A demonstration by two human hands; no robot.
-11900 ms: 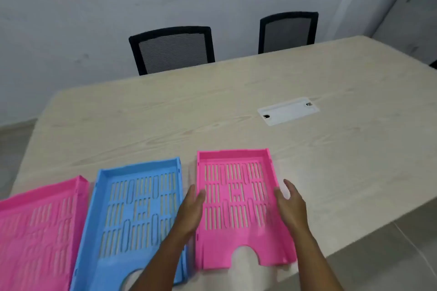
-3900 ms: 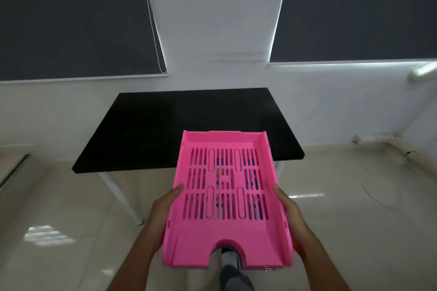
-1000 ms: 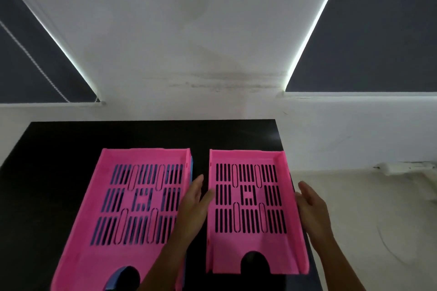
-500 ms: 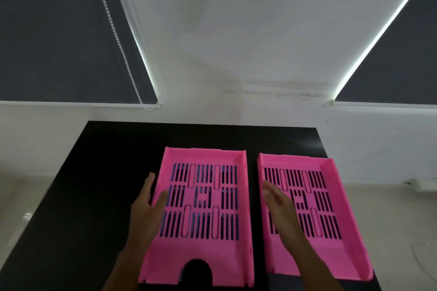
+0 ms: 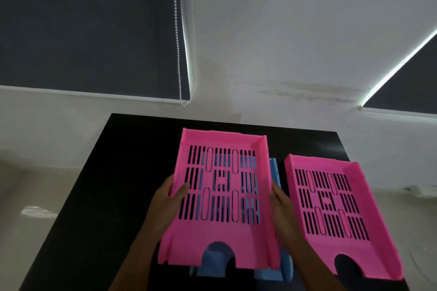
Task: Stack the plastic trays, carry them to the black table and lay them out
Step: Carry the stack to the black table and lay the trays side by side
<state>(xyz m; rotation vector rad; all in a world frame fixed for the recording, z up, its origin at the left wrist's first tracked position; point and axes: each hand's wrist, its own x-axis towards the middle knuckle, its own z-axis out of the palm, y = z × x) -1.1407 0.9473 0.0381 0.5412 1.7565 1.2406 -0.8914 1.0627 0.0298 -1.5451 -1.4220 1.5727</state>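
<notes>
Now, left hand (image 5: pixel 167 198) and right hand (image 5: pixel 281 198) gripping side edges of slotted pink plastic tray (image 5: pixel 221 198), sitting over blue plastic tray (image 5: pixel 275 175) on black table (image 5: pixel 118 172), second pink slotted tray (image 5: pixel 335 210) lying at 3 o'clock, just beside.

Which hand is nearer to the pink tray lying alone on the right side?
Right hand: beside the lone pink tray. Left hand grips the other tray's far side.

I am holding a slotted pink tray (image 5: pixel 222 198) by its sides, tilted above a blue tray (image 5: pixel 275 264). A second pink tray (image 5: pixel 335 210) is lying flat just right, on the black table (image 5: pixel 106 184).
</notes>
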